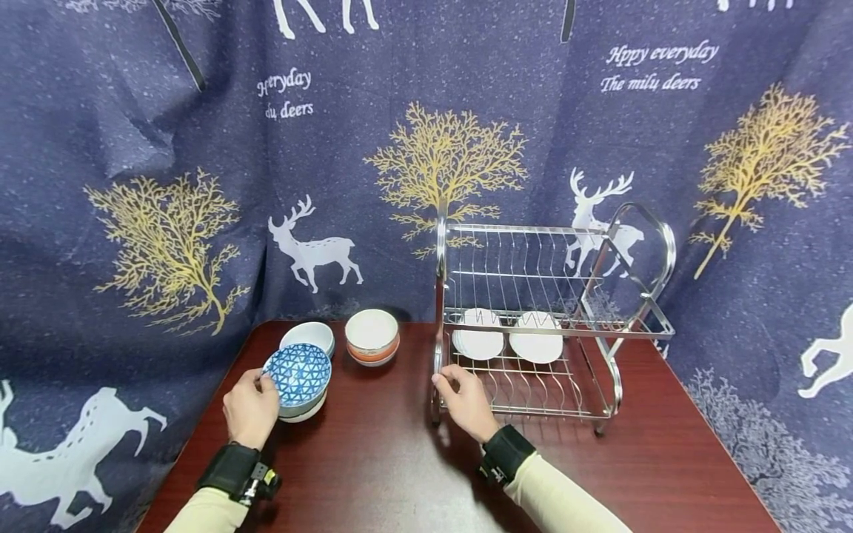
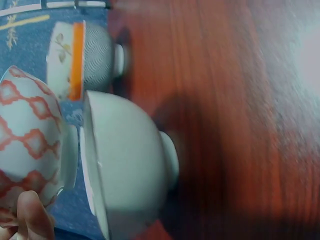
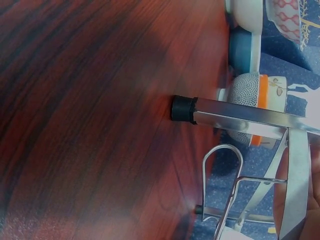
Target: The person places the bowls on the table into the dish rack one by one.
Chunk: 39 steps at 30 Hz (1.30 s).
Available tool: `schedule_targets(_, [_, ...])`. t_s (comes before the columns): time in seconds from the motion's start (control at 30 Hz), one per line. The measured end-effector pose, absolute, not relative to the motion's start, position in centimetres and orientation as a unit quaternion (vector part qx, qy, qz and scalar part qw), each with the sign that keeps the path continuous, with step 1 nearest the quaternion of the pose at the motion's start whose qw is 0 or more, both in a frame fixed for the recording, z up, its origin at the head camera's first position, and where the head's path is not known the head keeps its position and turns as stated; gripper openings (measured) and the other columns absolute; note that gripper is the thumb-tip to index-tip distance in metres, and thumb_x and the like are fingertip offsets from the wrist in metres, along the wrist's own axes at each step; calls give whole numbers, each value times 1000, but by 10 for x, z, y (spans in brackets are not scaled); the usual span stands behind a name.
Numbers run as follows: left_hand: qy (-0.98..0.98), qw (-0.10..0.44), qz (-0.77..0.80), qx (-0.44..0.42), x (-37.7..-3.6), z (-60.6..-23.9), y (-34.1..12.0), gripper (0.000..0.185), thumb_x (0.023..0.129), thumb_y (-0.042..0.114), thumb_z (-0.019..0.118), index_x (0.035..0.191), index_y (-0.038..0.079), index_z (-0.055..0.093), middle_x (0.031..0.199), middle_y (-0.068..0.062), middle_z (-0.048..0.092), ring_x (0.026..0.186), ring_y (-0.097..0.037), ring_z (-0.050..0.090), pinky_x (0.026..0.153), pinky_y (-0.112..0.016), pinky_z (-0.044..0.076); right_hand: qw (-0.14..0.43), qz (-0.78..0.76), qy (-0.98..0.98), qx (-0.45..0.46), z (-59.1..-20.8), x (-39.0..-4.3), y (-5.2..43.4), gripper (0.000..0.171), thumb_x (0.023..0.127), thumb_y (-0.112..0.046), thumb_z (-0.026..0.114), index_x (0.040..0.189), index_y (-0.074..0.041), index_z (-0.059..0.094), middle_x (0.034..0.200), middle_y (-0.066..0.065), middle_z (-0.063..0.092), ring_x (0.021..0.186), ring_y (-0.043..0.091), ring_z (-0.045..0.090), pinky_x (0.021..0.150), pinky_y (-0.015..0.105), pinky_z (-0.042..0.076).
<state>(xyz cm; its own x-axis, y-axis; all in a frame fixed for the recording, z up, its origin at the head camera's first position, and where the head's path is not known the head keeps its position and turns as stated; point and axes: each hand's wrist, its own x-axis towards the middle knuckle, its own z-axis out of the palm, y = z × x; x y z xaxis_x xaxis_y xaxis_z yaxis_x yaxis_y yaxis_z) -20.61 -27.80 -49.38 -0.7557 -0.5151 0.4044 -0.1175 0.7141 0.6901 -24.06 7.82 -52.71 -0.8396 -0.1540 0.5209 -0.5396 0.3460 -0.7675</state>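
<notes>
Left hand [image 1: 251,406] grip pinching rim of blue patterned bowl [image 1: 297,374], tilted atop bowl stack at desk [image 1: 373,459] left edge. Right hand [image 1: 466,400] grip curled round dish rack [image 1: 533,326] front post. Risk: thin rim pinch slipping, bowl dropping onto stack, chipping.

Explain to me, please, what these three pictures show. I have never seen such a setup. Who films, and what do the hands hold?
A person wears three cameras: one on the head, one on each wrist. The head view shows both hands above a dark red table. The left hand grips the rim of a blue patterned bowl, tilted on top of a white bowl. Its wrist camera sees those bowls from the side. Behind stand another pale bowl and an orange-banded bowl. The right hand holds the front post of a metal dish rack with two white plates inside. Its wrist camera shows the rack's rubber foot.
</notes>
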Motion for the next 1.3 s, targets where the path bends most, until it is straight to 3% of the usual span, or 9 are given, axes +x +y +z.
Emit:
schedule_targets(0.47, [-874, 324, -345, 113, -200, -478, -243, 19, 88, 9, 57, 100, -2, 68, 90, -22, 69, 82, -47, 61, 72, -57, 43, 182, 525, -803, 214, -528, -242, 79, 9, 93, -18, 63, 85, -16, 64, 74, -10, 57, 68, 6, 54, 63, 24, 47])
schedule_targets(0.97, [-868, 352, -349, 31, -194, -481, -204, 10, 85, 2, 61, 90, -2, 69, 73, -16, 68, 67, -34, 62, 65, -50, 45, 154, 549, -799, 190, -526, -241, 79, 8, 92, -19, 65, 86, -14, 68, 72, -8, 61, 64, 9, 55, 60, 24, 47])
schedule_targets(1.2, [-870, 329, -368, 27, -191, -486, -186, 14, 87, 2, 61, 96, -3, 69, 76, -15, 69, 65, -29, 64, 64, -49, 48, 124, 552, -805, 181, -488, -219, 75, 7, 91, -3, 62, 87, 1, 66, 71, 14, 62, 62, 17, 55, 59, 24, 46])
schedule_targets(1.3, [-869, 325, -372, 24, -189, -489, -178, 13, 87, 3, 62, 96, -3, 69, 78, -14, 69, 66, -27, 63, 63, -46, 48, 123, 549, -805, 189, -488, -220, 76, 8, 92, -4, 62, 87, 1, 65, 71, 13, 62, 62, 16, 55, 58, 25, 47])
